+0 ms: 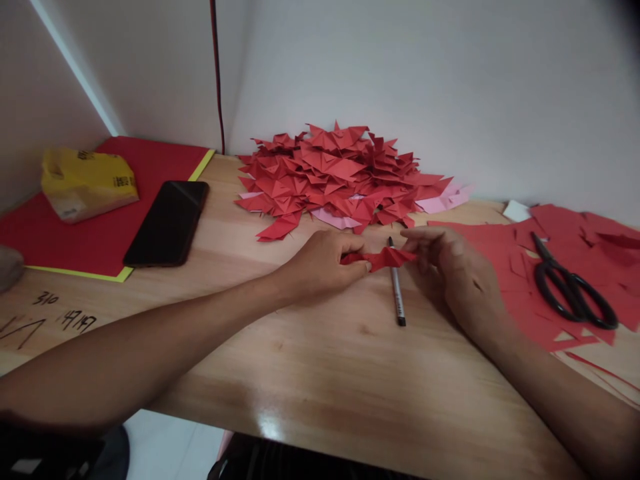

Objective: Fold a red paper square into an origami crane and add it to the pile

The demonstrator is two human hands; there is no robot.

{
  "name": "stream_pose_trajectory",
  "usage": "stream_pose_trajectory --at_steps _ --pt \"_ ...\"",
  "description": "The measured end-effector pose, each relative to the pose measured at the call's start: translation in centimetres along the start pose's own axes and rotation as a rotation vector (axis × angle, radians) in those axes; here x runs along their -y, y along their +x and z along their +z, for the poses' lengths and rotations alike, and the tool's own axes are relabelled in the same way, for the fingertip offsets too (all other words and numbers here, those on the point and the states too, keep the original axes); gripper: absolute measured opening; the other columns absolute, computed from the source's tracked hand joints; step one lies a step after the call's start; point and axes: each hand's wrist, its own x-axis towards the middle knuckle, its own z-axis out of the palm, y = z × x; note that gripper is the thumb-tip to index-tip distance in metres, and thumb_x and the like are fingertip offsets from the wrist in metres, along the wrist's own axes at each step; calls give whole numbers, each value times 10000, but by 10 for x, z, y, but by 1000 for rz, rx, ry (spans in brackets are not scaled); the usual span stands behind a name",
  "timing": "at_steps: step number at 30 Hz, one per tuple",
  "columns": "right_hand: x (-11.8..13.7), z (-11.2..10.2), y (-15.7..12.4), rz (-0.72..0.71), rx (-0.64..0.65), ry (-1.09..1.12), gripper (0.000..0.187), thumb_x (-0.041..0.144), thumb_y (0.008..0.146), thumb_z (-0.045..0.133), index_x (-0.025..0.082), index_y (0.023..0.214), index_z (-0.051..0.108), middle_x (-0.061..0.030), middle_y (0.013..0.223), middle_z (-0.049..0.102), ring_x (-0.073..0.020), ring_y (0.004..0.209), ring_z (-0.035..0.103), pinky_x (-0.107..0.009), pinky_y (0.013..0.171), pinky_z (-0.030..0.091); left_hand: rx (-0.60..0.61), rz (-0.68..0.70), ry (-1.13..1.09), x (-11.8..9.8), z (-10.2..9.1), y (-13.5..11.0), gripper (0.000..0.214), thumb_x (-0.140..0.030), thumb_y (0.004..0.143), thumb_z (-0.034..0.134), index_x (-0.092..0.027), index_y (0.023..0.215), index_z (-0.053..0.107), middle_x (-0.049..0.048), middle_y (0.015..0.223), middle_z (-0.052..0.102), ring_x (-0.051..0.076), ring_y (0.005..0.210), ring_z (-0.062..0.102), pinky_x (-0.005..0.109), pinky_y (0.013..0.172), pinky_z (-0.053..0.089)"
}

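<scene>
A small folded piece of red paper [387, 259] stretches between my two hands above the table. My left hand [327, 263] pinches its left end between thumb and fingers. At its right tip is my right hand [457, 277], with the index finger stretched out and the thumb apart; whether the other fingertips touch the paper is hard to see. Beneath the paper lies a grey marker pen [397, 293] with a black cap. Just behind is a large heap of folded red paper pieces [340, 167], with some pink paper [447, 199] at its edges.
Black-handled scissors [573, 290] rest on cut red paper sheets [520, 293] at the right. At left, a black phone [167, 223] overlaps a red sheet [165, 157] carrying a yellow package [90, 183]. A dark red cord [217, 80] runs down the wall behind the wooden table [320, 373].
</scene>
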Motion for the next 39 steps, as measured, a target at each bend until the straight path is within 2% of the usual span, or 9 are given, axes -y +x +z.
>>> stream_pose_trajectory --at_steps 4,8,11,15,19,22,27,34,39 --pt "6 -1 1 28 74 -62 305 485 902 553 227 1028 655 -64 941 685 -206 839 637 -318 670 505 27 28 49 0 -1 0 134 -174 803 525 -159 717 627 -22 694 578 112 684 502 257 643 348" --pt "7 0 2 45 121 -127 247 442 904 554 241 986 672 -42 840 692 -178 677 608 -299 540 452 36 44 85 -1 -1 0 139 -174 798 535 -166 709 643 -13 709 611 127 716 529 265 668 371" --pt "5 0 2 24 131 -162 224 405 897 552 240 998 667 -23 755 664 -162 598 565 -293 503 419 41 56 78 0 -2 1 138 -173 800 540 -171 732 660 -11 728 633 131 732 545 264 686 389" --pt "4 1 3 9 121 -170 200 357 905 528 237 992 661 -3 689 608 -153 586 539 -290 529 423 42 23 -9 1 -2 1 140 -175 810 549 -175 854 682 -5 800 668 126 737 576 251 695 422" --pt "6 1 4 31 100 -165 211 350 914 502 229 970 665 12 656 576 -145 559 515 -287 533 421 -3 -43 -106 0 -3 0 234 -147 833 526 -161 1022 663 22 937 692 102 716 596 231 688 448" --pt "6 1 6 41 84 -131 212 358 908 507 230 947 671 5 674 604 -157 581 545 -297 550 440 -39 -56 -105 -2 -3 1 215 -123 827 531 -147 998 660 22 894 690 91 690 592 220 687 449" --pt "2 2 10 56 67 -62 196 364 899 522 254 956 673 -23 839 699 -202 728 637 -336 639 494 -100 -101 -94 1 -3 4 108 -166 825 571 -152 895 652 -1 775 674 95 667 593 224 689 449" --pt "-3 4 13 44 41 29 221 369 902 503 232 964 666 -37 880 705 -222 843 648 -370 769 500 -160 -86 -71 10 -4 5 123 -243 861 547 -167 907 632 6 797 669 121 717 612 238 695 435" --pt "-8 5 16 61 -5 52 217 384 890 513 211 899 643 -36 835 687 -192 766 600 -320 693 463 -177 -128 -155 12 -3 5 153 -263 847 568 -154 941 621 -4 736 645 110 666 586 221 652 406"
